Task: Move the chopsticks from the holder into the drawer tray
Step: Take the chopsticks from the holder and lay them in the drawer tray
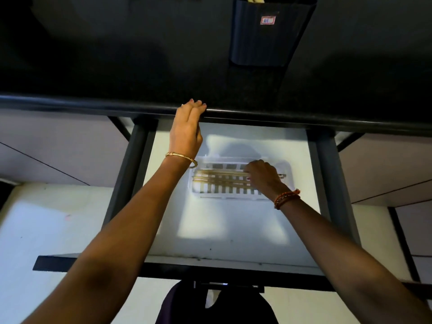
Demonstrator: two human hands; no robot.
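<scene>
The right hand (263, 177) is seen with fingers curled down onto the chopsticks (219, 177), whose right ends are hidden beneath it; a true grasp cannot be told. The chopsticks are laid lengthwise in the white slotted tray (211, 191) inside the open drawer (231, 230). At ten o'clock, the left hand (187, 127) is rested, fingers straight, on the dark counter edge (304, 116). At twelve o'clock the dark holder (268, 36) is cut off at the top.
</scene>
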